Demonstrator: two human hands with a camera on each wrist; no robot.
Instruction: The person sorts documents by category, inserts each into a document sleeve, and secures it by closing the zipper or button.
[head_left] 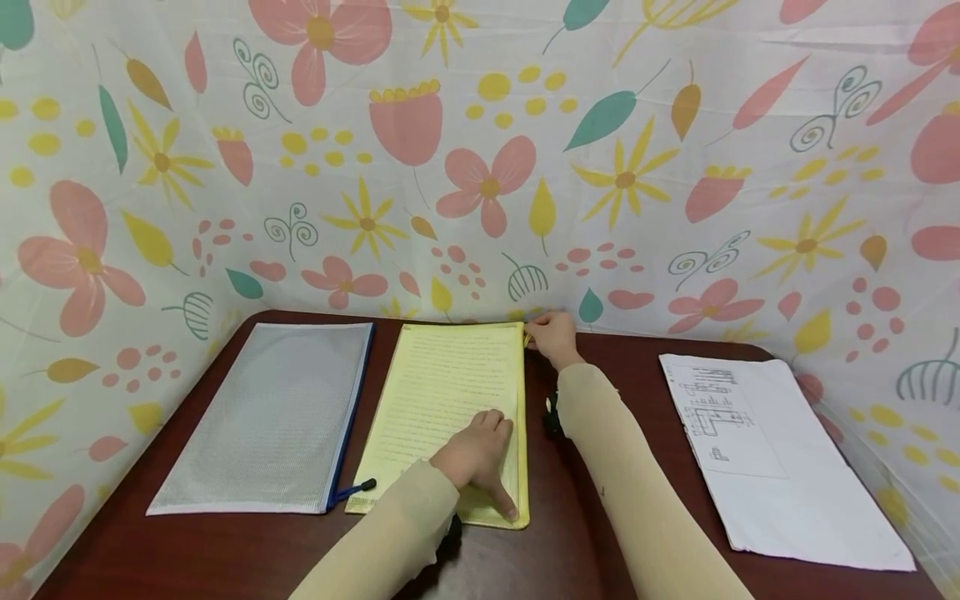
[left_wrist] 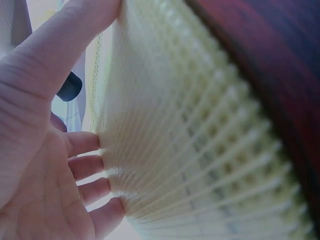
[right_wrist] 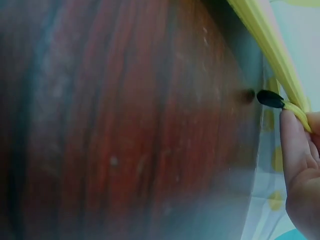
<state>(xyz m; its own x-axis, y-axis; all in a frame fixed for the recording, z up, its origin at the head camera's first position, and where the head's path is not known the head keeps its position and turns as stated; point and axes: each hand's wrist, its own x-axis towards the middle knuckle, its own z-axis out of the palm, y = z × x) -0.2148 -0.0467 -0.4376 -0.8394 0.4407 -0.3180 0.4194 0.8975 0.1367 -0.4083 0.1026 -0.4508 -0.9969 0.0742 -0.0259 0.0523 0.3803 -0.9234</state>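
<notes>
A yellow mesh zipper pouch point(head_left: 442, 375) with printed paper inside lies flat in the middle of the table. My left hand point(head_left: 480, 454) rests on its lower right part, fingers straight and thumb out near the bottom right corner; in the left wrist view its fingertips point(left_wrist: 107, 215) touch the mesh. At the far right corner of the pouch, my right hand point(head_left: 553, 337) pinches the zipper pull point(right_wrist: 295, 111), a yellow cord with a black tip, between thumb and fingers. The zipper edge runs down the pouch's right side.
To the left lies a clear mesh pouch point(head_left: 262, 417) with a blue zipper edge and a blue pull point(head_left: 352, 492). White paper sheets point(head_left: 795, 475) with a printed diagram lie on the right of the dark red table point(head_left: 630, 400). A flowered curtain point(head_left: 480, 108) hangs behind.
</notes>
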